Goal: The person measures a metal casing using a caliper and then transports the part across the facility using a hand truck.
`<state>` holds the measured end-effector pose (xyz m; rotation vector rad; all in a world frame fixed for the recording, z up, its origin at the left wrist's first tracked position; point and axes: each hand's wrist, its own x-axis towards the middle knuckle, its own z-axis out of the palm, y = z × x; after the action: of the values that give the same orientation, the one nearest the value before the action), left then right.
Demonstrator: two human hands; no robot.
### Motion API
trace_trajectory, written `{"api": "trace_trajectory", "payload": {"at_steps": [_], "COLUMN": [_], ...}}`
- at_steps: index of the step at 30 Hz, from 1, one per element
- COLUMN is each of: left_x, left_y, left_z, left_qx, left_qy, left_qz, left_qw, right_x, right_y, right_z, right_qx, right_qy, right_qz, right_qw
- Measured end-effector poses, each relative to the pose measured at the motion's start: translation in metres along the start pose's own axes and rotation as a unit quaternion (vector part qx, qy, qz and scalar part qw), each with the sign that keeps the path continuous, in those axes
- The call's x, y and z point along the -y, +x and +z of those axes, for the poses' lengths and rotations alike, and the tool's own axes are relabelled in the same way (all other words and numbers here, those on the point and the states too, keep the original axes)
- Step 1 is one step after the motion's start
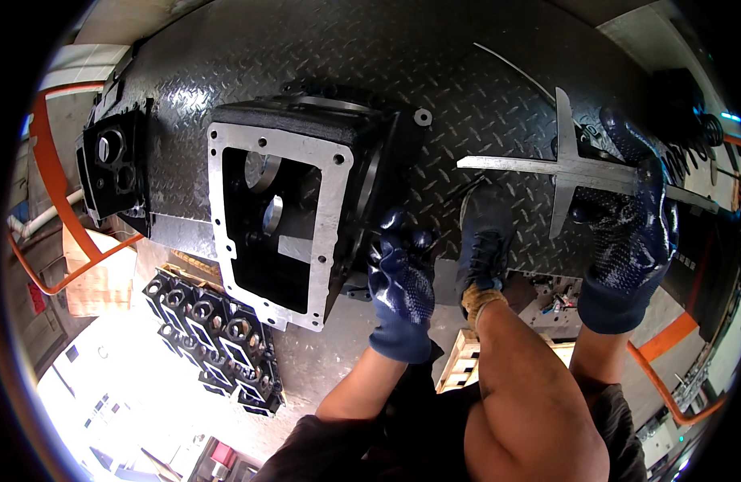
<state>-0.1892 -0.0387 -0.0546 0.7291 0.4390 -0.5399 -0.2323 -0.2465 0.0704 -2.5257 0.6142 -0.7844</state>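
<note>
Gripping cross-shaped metal tool [575,170] w/ your right hand [628,233], fingers clenched on it; left hand [403,281] curled loosely, holding nothing, beside black gearbox housing [282,217] on checker-plate platform [435,72].

The work surface is a dark steel checker-plate platform [467,72] with a raised diamond tread. A black cast gearbox housing [306,201] rests directly on it, its machined, bolt-holed flange face turned toward the viewer. A smaller black casting [113,165] sits at the platform's left edge. A flat round washer [423,117] lies on the plate just beside the housing's upper right corner
</note>
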Motion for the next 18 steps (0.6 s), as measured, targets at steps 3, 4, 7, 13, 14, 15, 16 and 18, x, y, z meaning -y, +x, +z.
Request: {"api": "trace_trajectory", "payload": {"at_steps": [3, 4, 7, 13, 14, 15, 16, 18], "left_x": [-0.005, -0.006, -0.012, -0.005, -0.009, -0.014, -0.009, -0.015], "left_y": [0.005, 0.007, 0.011, 0.02, 0.018, 0.015, 0.018, 0.018], "left_z": [-0.006, -0.002, 0.007, 0.008, 0.002, -0.003, 0.009, 0.017], "left_qx": [-0.037, -0.033, -0.011, 0.032, 0.028, 0.025, 0.023, 0.0], "left_qy": [0.087, 0.252, 0.455, -0.136, -0.152, -0.167, -0.123, -0.006], "left_qz": [0.016, 0.045, 0.085, -0.029, -0.019, -0.008, -0.02, -0.004], "left_qw": [0.995, 0.966, 0.886, 0.99, 0.988, 0.986, 0.992, 1.0], "right_x": [-0.005, -0.003, -0.019, -0.014, -0.008, -0.004, -0.003, -0.004], "right_y": [-0.009, -0.005, -0.024, -0.028, -0.029, -0.039, -0.041, -0.063], "right_z": [0.006, 0.0, 0.003, 0.014, 0.026, 0.04, 0.038, 0.057], "right_qx": [0.042, 0.061, -0.01, 0.112, 0.129, 0.145, 0.141, 0.141], "right_qy": [-0.048, -0.104, 0.291, 0.037, 0.103, 0.221, 0.297, 0.48], "right_qz": [0.023, 0.002, 0.341, 0.083, 0.103, 0.178, 0.254, 0.389], "right_qw": [0.998, 0.993, 0.894, 0.99, 0.981, 0.948, 0.909, 0.774]}}
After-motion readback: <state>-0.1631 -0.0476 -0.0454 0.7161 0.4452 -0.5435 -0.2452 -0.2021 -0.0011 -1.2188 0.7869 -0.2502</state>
